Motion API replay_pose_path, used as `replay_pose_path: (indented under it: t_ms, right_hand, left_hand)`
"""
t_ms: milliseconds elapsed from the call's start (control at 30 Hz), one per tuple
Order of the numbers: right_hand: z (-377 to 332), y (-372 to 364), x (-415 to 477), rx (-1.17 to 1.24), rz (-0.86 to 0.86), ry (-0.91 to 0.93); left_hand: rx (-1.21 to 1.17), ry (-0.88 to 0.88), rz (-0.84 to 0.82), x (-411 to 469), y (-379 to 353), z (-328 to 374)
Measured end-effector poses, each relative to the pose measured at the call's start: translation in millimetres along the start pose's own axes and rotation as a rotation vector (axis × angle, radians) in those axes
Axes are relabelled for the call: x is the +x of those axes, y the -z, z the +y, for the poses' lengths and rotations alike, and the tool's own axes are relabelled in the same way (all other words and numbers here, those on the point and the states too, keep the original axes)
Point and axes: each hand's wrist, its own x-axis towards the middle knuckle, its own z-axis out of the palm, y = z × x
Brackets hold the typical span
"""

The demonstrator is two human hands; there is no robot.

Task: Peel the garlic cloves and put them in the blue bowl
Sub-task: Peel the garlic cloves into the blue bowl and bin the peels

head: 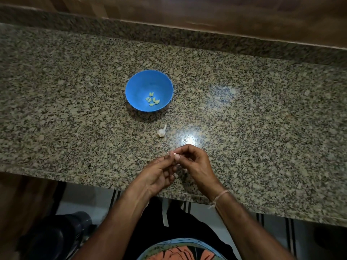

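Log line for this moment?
left hand, right hand: pinch small garlic clove; round blue bowl: peeled cloves; pale garlic bulb: on granite counter

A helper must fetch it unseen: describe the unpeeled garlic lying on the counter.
On the speckled granite counter, find the blue bowl. Just nearer the counter's front edge than the bowl, loose on the stone, lies the garlic piece. Unlike the yellowish peeled cloves inside the bowl, it is white, papery and stalked.
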Motion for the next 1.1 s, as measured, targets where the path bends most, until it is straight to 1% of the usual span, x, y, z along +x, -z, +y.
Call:
replay_pose_path:
  t_ms: [133, 200, 267, 367, 533, 767, 967, 1033, 1067, 1100]
  right_hand:
    - [5, 2, 3, -0.09, 0.054, 0.034]
    - [7, 1, 4, -0.186, 0.077, 0.079]
    - [6, 0, 3, -0.243, 0.061, 0.108]
    - [3, -1, 3, -0.208, 0.038, 0.107]
    - [-1, -3, -3, 0.012, 0.009, 0.045]
    - [3, -11, -6, 0.094, 0.017, -0.077]
    - [2, -15, 5, 0.143, 0.055, -0.295]
    - [1, -16, 12, 0.076, 0.066, -0.323]
    - [1, -16, 17, -0.022, 0.087, -0.311]
    - [2, -16, 22, -0.177, 0.118, -0.279]
  left_hand:
    - [0.202, -0.144, 0.127, -1, 3, 4]
    - [0.28, -0.218, 0.152, -2, 5, 7]
    - [0.338, -0.257, 0.16, -2, 7, 9]
    - [0.323, -0.224, 0.129, -3, 9, 13]
    - [0.139, -0.099, 0.034, -3, 13, 10]
    - [0.172, -0.107, 0.034, 0, 17, 8]
    - [0.231, -0.137, 0.069, 10, 28, 12]
    - [0.249, -0.178, 0.086, 12, 30, 14]
    - [0.286, -0.236, 0.113, 12, 32, 14]
    - [0.376, -0.325, 0.172, 13, 35, 15]
